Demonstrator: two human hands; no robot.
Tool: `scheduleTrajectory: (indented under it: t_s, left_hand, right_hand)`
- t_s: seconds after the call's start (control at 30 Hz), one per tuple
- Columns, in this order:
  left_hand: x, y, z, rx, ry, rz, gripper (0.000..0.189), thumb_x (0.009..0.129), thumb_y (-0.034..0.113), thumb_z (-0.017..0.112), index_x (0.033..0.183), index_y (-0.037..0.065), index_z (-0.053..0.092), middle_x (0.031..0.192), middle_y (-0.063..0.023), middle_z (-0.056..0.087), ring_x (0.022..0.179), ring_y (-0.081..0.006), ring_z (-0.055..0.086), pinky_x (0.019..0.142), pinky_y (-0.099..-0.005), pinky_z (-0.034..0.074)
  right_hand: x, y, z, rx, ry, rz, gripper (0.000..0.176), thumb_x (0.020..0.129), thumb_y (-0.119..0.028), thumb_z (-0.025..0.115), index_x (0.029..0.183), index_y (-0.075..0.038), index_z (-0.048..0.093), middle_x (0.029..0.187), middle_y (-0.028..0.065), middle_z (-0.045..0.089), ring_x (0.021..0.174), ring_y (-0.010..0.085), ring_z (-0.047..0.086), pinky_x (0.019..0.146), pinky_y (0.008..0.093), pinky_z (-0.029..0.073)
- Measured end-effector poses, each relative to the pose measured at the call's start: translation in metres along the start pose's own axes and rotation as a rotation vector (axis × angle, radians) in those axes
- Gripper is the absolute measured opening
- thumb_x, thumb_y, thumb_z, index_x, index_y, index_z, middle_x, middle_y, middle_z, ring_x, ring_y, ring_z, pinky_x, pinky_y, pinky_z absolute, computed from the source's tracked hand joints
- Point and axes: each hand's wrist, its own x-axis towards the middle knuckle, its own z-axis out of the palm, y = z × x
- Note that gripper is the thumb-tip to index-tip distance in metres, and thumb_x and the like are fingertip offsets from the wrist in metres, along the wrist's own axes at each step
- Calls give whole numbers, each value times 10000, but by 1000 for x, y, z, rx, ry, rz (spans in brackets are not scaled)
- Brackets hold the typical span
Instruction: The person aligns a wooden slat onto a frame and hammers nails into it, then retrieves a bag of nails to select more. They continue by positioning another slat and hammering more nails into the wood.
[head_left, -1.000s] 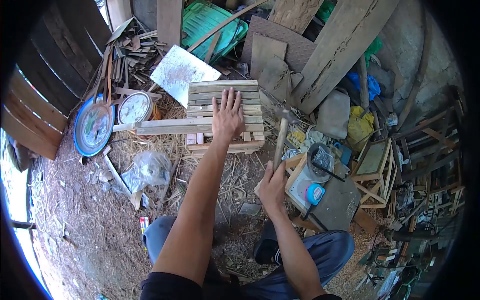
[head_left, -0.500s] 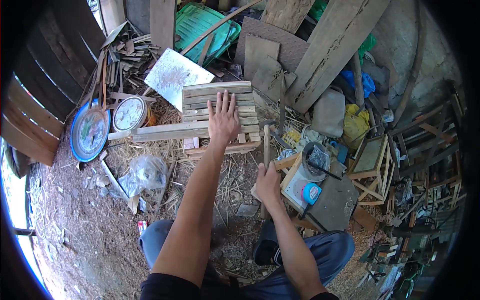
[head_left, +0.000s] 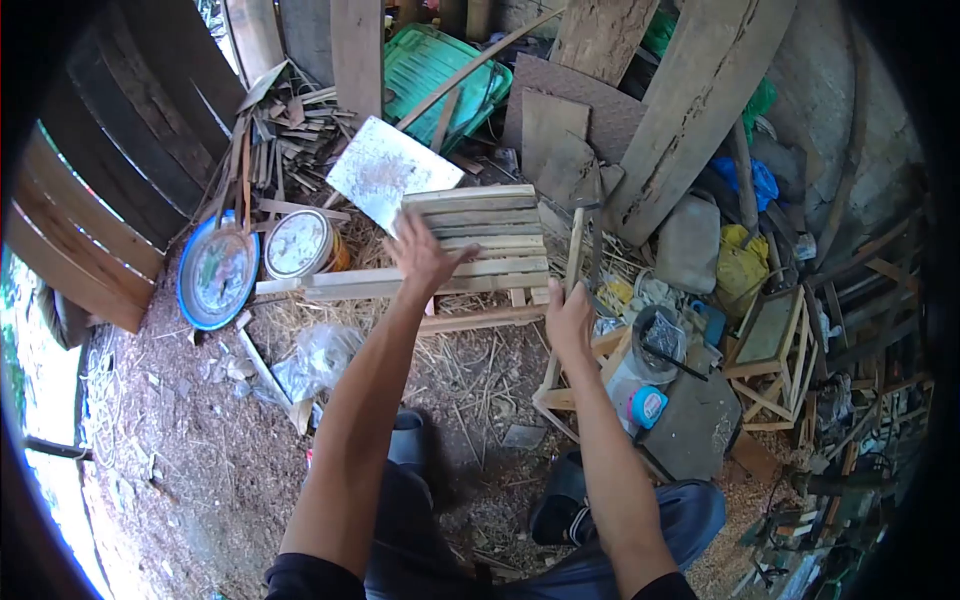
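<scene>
A slatted wooden crate piece [head_left: 490, 243], made of pale strips laid side by side, lies on the straw-covered ground ahead of me. A long wooden strip [head_left: 370, 281] crosses its near part and sticks out to the left. My left hand [head_left: 425, 255] is over the slats' left side, fingers spread and holding nothing. To the right, my right hand [head_left: 570, 325] is wrapped round the wooden handle of a hammer [head_left: 575, 245], which points away from me with its metal head at the far end.
A wooden stand at right carries a clear tub of nails [head_left: 660, 335] and a blue-pink tape measure [head_left: 647, 406]. At left are a blue-rimmed basin [head_left: 218, 270], a paint bucket [head_left: 297, 244] and a plastic bag [head_left: 325, 358]. A white board [head_left: 390, 170] and planks stand behind.
My left hand has shifted from the middle of the slats to their left side. My right hand has moved forward with the hammer. The view has tilted slightly.
</scene>
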Motion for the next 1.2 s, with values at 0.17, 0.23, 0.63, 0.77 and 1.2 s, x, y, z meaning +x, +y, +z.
scheduleTrajectory:
  t_s: [0.17,0.23,0.63,0.77,1.2]
  left_hand:
    - [14,-22,0,-216,-250,-508,1358,514,805,683,1379,-116,186,1378,-321,314,1277,-387,381,1040,-430,340]
    - [16,-24,1,-208,-259,-461,1262,550,766,704,1328,-130,273,1296,-284,454,1175,-377,508,963,-405,436]
    - [-35,-51,-33,-197,-828,25,937,759,637,601,1368,-41,382,1447,-242,326,1279,-352,426,1025,-435,387]
    - [-86,-9,-65,182,-469,-243,945,861,559,511,1479,18,42,1554,-147,88,1424,-295,125,1132,-530,98]
    - [-112,40,20,-64,69,187,640,928,429,347,1448,61,287,1543,-67,195,1425,-263,151,1157,-489,58]
  right_hand:
    - [42,44,27,168,-169,83,458,873,-395,609,927,54,534,855,218,619,850,371,602,759,446,448]
    - [34,29,10,226,-238,90,404,851,-336,653,969,37,554,882,132,626,829,256,600,764,375,456]
    - [-47,22,-22,134,-325,142,350,778,-272,722,898,24,578,832,180,630,823,336,618,749,406,466]
    - [-69,27,-22,148,-282,190,400,777,-335,718,875,34,597,867,218,645,869,369,623,762,419,465]
    - [-181,-1,-82,186,-132,2,301,949,-219,485,1087,45,438,843,316,598,826,487,582,678,544,439]
